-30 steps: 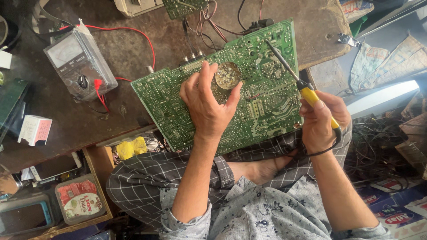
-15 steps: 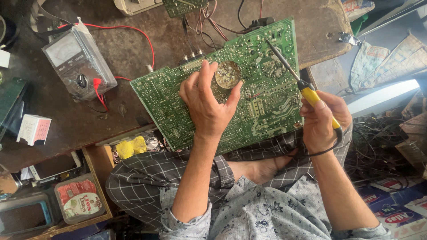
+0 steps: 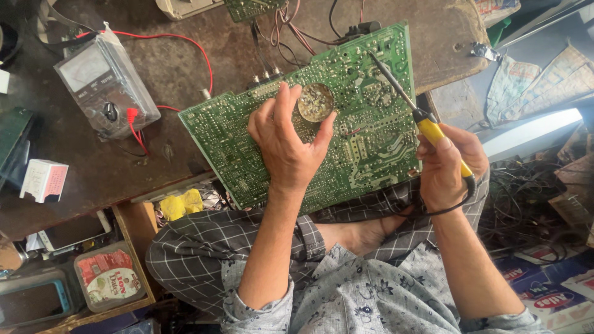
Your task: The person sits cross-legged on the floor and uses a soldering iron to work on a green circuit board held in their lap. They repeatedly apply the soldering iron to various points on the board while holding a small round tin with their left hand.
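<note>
- Nothing much has moved since the earlier frames: both hands, the board and the iron sit just where they were a second ago, so the person is holding steady over the work.
- Head view, left side: the left hand (image 3: 286, 145) lies flat on the green circuit board (image 3: 260, 148), solder side up, which rests half on the dark tabletop (image 3: 204, 55) and half on the person's checked lap. Its fingers are spread wide, thumb and forefinger cupping the edge of a small round tin (image 3: 315, 102) that sits on the board; it looks like solder paste or flux, though I cannot tell which.
- Head view, right side: the right hand (image 3: 447, 164) has its fingers wrapped closed round the yellow handle of the soldering iron (image 3: 427, 127), whose thin tip reaches up and left to the board's upper right area, near or touching the joints there; contact is too fine to see.
- To do this well, I'd judge, the left palm should press the board so it cannot rock on the knee, the tip should rest on one joint only, and the cord trailing under the right wrist should stay slack.
- Off to the left, an analogue multimeter (image 3: 105, 86) with red leads stands well apart on the tabletop.
</note>
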